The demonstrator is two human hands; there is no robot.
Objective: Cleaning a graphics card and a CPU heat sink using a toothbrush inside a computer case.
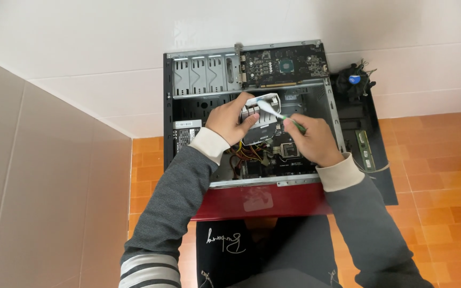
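An open desktop computer case [177, 101] lies on its side on the floor, with a red front panel [262, 200] nearest me. My left hand [230, 118] grips a white-framed metal cooler part [261, 114] above the case interior. My right hand [313, 140] holds a green and white toothbrush [281, 114] whose bristle end rests on that part. Below the hands lie the dark motherboard [289, 152] and a bundle of coloured cables [246, 154].
A green circuit card [284, 66] rests on the case's far edge beside silver drive bays [204, 74]. A black fan cooler [354, 80] and a memory stick [365, 150] lie on a dark panel at right. White wall behind, beige wall at left, orange floor tiles.
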